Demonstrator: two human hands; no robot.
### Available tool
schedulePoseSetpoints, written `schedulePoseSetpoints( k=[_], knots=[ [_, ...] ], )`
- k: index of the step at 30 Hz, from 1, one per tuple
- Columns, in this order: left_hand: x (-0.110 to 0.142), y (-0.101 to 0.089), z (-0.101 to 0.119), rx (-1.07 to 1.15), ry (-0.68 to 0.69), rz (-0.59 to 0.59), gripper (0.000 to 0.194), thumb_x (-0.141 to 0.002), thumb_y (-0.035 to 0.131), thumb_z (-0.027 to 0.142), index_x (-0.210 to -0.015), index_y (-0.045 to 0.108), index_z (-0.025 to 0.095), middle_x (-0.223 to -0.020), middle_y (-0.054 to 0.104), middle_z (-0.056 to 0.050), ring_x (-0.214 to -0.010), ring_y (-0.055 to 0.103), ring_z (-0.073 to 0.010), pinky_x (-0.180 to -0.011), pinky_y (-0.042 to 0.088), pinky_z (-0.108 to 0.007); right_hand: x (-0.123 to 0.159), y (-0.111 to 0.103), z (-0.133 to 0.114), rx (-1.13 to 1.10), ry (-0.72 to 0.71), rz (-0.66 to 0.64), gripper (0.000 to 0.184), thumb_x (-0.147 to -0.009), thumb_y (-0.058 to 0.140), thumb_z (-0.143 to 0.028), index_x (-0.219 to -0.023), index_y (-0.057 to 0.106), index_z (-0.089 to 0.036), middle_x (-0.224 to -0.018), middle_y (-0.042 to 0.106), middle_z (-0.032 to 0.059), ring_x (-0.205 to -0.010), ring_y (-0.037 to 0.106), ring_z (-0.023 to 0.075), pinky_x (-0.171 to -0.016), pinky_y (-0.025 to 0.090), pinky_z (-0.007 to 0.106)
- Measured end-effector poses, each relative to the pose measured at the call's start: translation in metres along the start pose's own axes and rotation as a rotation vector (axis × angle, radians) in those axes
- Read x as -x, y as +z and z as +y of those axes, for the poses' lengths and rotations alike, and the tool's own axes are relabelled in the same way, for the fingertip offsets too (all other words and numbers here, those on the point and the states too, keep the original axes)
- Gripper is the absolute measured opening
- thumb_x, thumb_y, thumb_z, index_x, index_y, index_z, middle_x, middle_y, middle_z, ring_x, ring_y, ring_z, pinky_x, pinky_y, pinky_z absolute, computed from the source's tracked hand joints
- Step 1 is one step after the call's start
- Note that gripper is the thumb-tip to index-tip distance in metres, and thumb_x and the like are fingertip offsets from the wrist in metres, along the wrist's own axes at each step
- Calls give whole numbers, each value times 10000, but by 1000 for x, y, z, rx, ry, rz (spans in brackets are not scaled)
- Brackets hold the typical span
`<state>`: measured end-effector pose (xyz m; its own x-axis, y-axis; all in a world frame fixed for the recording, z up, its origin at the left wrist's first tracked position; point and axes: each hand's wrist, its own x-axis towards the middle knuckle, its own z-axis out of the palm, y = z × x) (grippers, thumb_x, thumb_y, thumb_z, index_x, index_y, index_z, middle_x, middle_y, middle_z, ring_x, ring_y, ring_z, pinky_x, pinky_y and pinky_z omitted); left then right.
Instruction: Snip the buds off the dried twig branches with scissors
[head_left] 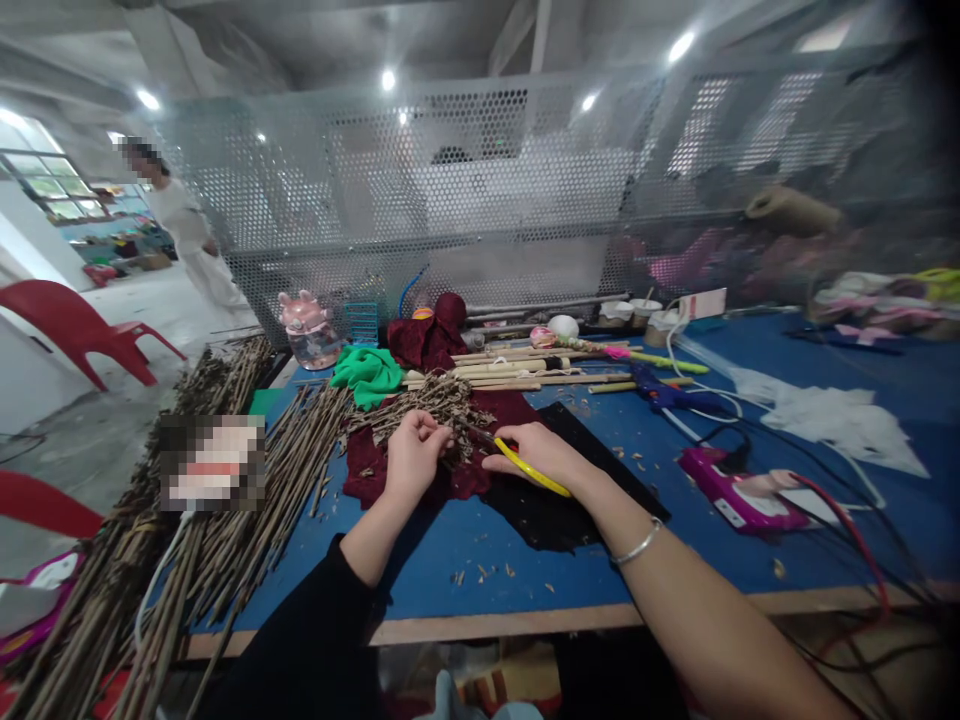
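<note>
My right hand (544,455) is closed on a pair of scissors with yellow handles (531,468). Their dark blades point left, toward my other hand. My left hand (415,455) is closed in a pinch at the near side of a pile of dried twigs (420,402); whatever is between its fingertips is too small to make out. Under the pile and both hands lies a dark red cloth (364,478), with a black cloth (540,515) beside it on the right. Small dry scraps are scattered on the blue tabletop (442,560).
Long dry stalks (251,520) lie in bundles at the left. Behind the pile are a green cloth (367,375), wooden sticks (510,375) and a pink jar (309,335). A blue glue gun (667,390) and a purple power strip (739,495) with cords are at right.
</note>
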<state>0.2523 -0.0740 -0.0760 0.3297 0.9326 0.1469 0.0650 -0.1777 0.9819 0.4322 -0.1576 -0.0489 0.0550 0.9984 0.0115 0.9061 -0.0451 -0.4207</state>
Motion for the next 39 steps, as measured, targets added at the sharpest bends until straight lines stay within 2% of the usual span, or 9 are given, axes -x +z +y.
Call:
schedulePoseSetpoints(
  k=[4, 6, 10, 12, 15, 21, 26, 30, 39],
  knots=[
    [-1, -19, 6, -461, 203, 61, 253, -714, 622, 323, -931, 621, 193, -826, 659, -49, -738, 617, -173, -698, 460, -286, -2, 1, 3, 0, 2, 84, 521, -654, 524, -687, -867, 635, -225, -690, 631, 26, -597, 558, 165, -536, 355, 226],
    [0, -28, 12, -658, 278, -12, 263, -710, 629, 367, -919, 663, 210, -894, 641, -62, -834, 596, -193, -764, 435, -293, -3, 3, 5, -5, -4, 126, 551, -659, 508, -697, -909, 623, -220, -694, 629, 30, -608, 564, 171, -557, 365, 232],
    [4, -35, 20, -871, 249, -309, 367, -663, 666, 410, -1002, 656, 269, -869, 606, -37, -820, 585, -186, -706, 411, -253, -5, 5, 7, -18, -3, 189, 549, -684, 510, -667, -967, 604, -206, -695, 630, 38, -634, 578, 184, -593, 384, 244],
    [7, -32, 19, -937, 222, -336, 435, -637, 690, 397, -1051, 626, 283, -900, 602, -36, -837, 584, -191, -688, 400, -247, -5, 6, 6, -25, 5, 215, 530, -691, 536, -626, -999, 593, -198, -706, 636, 41, -649, 585, 190, -605, 390, 249],
    [8, -22, 13, -965, 201, -267, 322, -668, 664, 381, -961, 646, 250, -905, 615, -50, -817, 590, -194, -671, 392, -253, -4, 7, 2, -41, 2, 214, 494, -700, 557, -578, -1024, 582, -206, -718, 638, 35, -651, 588, 185, -603, 391, 245],
    [2, -14, 2, -660, 204, -75, 152, -741, 574, 305, -730, 654, 177, -741, 659, -46, -713, 590, -166, -677, 405, -262, 0, 5, -7, 1, 14, 143, 514, -672, 574, -606, -1027, 566, -234, -695, 629, 23, -659, 595, 189, -569, 367, 236],
    [-7, -16, -3, -132, -56, 52, 207, -727, 561, 354, -749, 616, 156, -576, 599, 6, -487, 532, -110, -487, 398, -215, 3, 0, -10, 9, -36, 80, 606, -630, 579, -662, -1049, 528, -227, -826, 645, 54, -737, 607, 216, -607, 378, 254],
    [-11, -14, -5, 219, -159, 79, 193, -667, 629, 301, -764, 595, 138, -591, 613, 8, -516, 557, -88, -517, 436, -191, 4, -3, -7, 24, -23, 20, 628, -610, 578, -684, -1031, 532, -220, -888, 643, 79, -772, 605, 236, -618, 390, 265],
    [-8, -7, 3, 456, -231, 133, 278, -598, 727, 271, -781, 585, 118, -643, 646, -11, -588, 608, -78, -547, 464, -152, 9, -7, -3, -6, -29, -57, 666, -628, 557, -689, -1108, 502, -230, -1014, 620, 85, -873, 594, 259, -697, 417, 299]
  ],
)
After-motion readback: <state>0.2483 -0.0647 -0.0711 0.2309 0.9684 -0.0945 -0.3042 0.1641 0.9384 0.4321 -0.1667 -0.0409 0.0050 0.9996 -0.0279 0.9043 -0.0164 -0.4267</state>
